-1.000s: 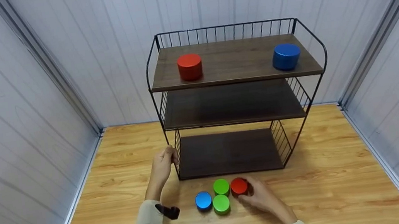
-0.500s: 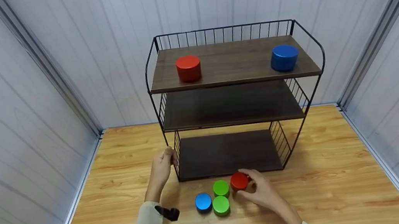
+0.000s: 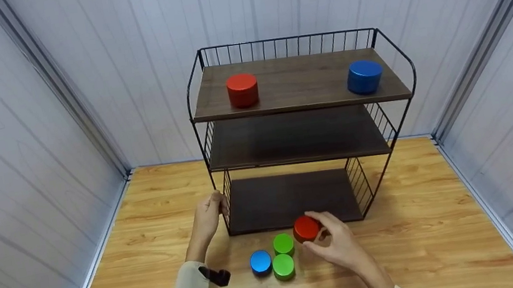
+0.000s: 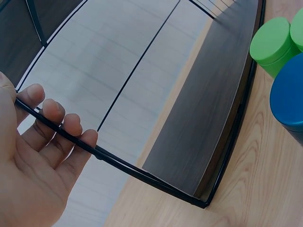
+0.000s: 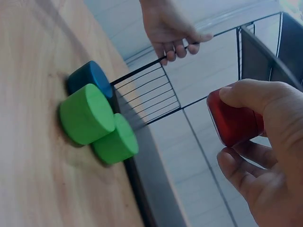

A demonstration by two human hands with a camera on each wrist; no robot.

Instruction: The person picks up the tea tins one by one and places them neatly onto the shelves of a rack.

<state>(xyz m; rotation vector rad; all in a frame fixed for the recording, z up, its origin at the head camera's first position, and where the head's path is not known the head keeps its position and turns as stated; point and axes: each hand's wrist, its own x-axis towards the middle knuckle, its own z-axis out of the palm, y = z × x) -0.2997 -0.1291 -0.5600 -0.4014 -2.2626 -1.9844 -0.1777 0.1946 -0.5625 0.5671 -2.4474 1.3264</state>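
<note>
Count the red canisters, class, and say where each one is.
2: one red canister stands on the top shelf, toward its left end; the other red canister is held in the right hand.

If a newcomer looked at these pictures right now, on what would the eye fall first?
Probably the three-tier rack in the middle, its top board bearing a red canister at left and a blue canister at right. Next, perhaps the right hand, which holds a second red canister near the bottom board.
</note>
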